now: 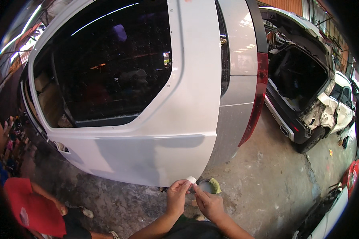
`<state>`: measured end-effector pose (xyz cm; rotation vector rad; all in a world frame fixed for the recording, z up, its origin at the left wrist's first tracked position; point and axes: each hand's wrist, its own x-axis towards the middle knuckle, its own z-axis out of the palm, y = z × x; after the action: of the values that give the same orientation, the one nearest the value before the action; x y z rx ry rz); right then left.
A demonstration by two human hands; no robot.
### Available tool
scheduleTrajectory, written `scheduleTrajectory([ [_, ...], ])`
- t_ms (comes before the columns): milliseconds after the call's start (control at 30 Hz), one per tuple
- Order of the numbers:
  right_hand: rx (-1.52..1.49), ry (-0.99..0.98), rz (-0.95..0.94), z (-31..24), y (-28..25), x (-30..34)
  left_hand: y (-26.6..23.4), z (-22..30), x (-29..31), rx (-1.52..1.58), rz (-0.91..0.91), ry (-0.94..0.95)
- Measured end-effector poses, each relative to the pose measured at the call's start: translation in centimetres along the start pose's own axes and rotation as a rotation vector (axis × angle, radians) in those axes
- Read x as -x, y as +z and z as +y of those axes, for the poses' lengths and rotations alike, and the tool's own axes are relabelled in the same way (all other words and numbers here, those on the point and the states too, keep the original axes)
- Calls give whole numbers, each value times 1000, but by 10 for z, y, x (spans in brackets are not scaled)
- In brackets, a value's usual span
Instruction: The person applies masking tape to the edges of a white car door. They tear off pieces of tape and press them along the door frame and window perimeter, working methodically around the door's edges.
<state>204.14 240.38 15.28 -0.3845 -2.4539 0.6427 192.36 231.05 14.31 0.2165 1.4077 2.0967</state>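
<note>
My left hand [176, 196] pinches a small white folded piece [192, 179], perhaps paper or tape; its exact kind is too small to make out. The fingertips of my right hand [208, 203] press together at the piece's lower edge. Both hands meet just below the bottom of a white vehicle door [187, 157] with a dark window. Smooth grey patches [127, 157] mark the door's lower part. Behind my right fingers, partly hidden, stands a round container [204, 187] with a yellow-green cloth [215, 185] over its rim.
A person in a red shirt [32, 207] is low at the left. To the right of the door are a grey rear panel [237, 123] and a red tail light [259, 99]. A damaged white car [331, 107] with its tailgate raised stands farther right on the concrete floor [267, 179].
</note>
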Motion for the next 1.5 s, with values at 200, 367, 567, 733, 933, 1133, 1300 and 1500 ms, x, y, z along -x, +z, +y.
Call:
scheduleTrajectory([
  [200, 24, -34, -21, 0, -1, -3, 3, 1, -4, 14, 86, 38],
  [367, -35, -28, 1, 2, 6, -6, 0, 38, -30, 130, 146, 190],
  [567, -127, 186, -245, 3, -3, -4, 5, 225, -128, 269, 29, 513],
  [733, -109, 154, -42, 26, 48, 9, 13, 406, -241, 417, -194, 711],
  [933, -265, 471, -17, -19, 73, -29, 10, 571, -369, 456, -176, 768],
  [1133, 63, 313, 194, -42, 111, -44, 29, 656, -424, 592, -131, 748],
  [1300, 142, 310, 229, -87, 127, -60, 33, 685, -447, 547, -186, 769],
  [1500, -27, 598, 119, -111, 144, -68, 46, 691, -442, 567, -219, 758],
])
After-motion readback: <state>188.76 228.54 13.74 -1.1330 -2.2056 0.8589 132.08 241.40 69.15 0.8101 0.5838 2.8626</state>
